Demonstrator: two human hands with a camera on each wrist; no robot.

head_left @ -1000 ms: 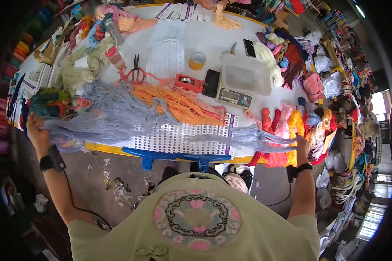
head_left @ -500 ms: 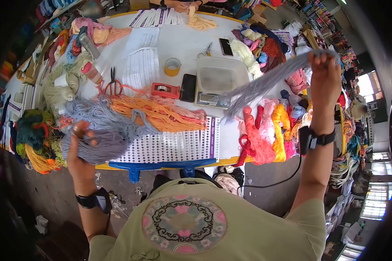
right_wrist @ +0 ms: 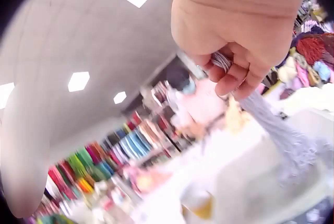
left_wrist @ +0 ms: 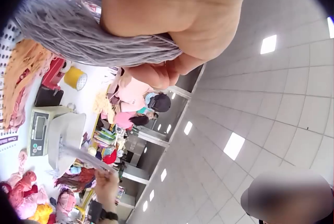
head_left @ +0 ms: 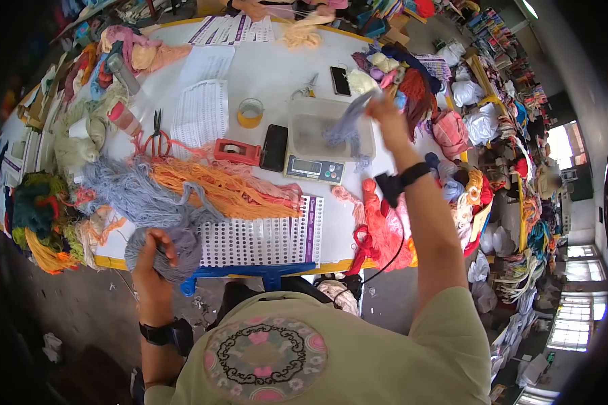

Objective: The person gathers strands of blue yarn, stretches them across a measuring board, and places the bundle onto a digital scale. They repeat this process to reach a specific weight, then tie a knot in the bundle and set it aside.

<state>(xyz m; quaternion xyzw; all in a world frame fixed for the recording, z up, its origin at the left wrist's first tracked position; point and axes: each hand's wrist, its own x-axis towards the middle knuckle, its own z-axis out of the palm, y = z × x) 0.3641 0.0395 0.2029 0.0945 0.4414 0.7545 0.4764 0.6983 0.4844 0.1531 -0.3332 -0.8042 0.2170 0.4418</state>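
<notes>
My left hand (head_left: 154,287) grips a thick hank of grey-blue yarn (head_left: 182,253) at the table's near edge, fingers curled round it. In the left wrist view the strands (left_wrist: 78,33) bend through that fist. Out over the table, my right hand (head_left: 390,123) holds a thinner bundle of grey-blue yarn (head_left: 348,129) by one end. Its loose end dangles into a clear plastic tub (head_left: 302,118), which sits on a digital scale (head_left: 315,170). The right wrist view shows the fingers (right_wrist: 235,75) pinching the strands above the tub.
Blue-grey yarn (head_left: 125,192) and orange yarn (head_left: 223,192) lie over punched cards (head_left: 257,239). Scissors (head_left: 157,131), a red tape dispenser (head_left: 238,152), a phone (head_left: 273,148) and a tape roll (head_left: 250,113) are behind. Red hanks (head_left: 378,223) lie to the right. Another person's hands (head_left: 253,9) handle yarn across the table.
The yarn stretched between both hands has come apart into two bundles. My right hand rose, then swung inward over the tub with its bundle. The left hand moved in to the near edge.
</notes>
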